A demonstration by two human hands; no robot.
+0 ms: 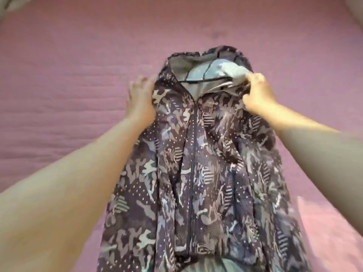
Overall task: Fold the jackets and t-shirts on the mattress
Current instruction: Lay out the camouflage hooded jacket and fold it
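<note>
A dark camouflage-patterned hooded jacket (196, 163) lies front-up on the pink mattress (68, 85), zipped, with its hood pointing away from me. My left hand (140, 101) rests with spread fingers against the jacket's left shoulder edge. My right hand (257, 95) pinches the grey lining at the right side of the hood (216, 69). The image is blurred by motion.
The pink quilted mattress cover spreads out on all sides of the jacket. A pale edge (9, 6) shows at the top left corner and another pale edge (355, 12) at the top right.
</note>
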